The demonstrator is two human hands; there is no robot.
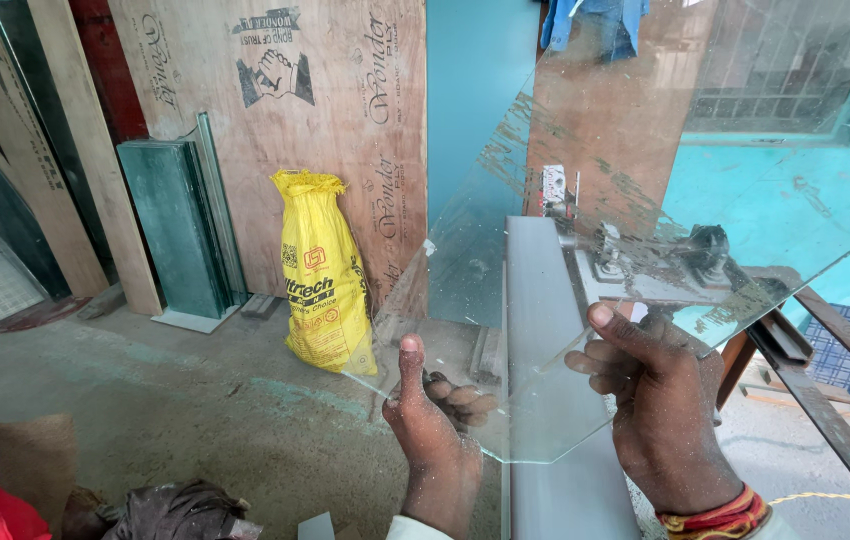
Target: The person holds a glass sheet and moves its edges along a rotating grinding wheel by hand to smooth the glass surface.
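Glass, clear and faintly green at the edge, is what both hands are clamped on: a large glass sheet (645, 200) held up at a tilt in front of the person, its lower corner pointing down between the wrists. The left hand (435, 420) grips near that bottom corner, thumb pressed flat on the near face and pointing up, fingers curled behind and visible through the pane. The right hand (660, 400) pinches the lower right edge the same way, thumb on the near side, fingers folded behind; a red and yellow thread band (720, 518) circles its wrist.

Just behind the sheet stands a grey metal bench (535, 300), long and narrow, running away from the hands, with a dark fitting on it seen blurred through the glass. Rusty metal bars (835, 400) slope down on the right. The concrete floor (165, 390) is dusty and worn. A yellow sack (323, 275) stands upright on it against plywood boards (305, 120) that lean on the wall, and further left a stack of greenish glass panes (180, 225) leans beside wooden planks. The wall behind the bench is teal.
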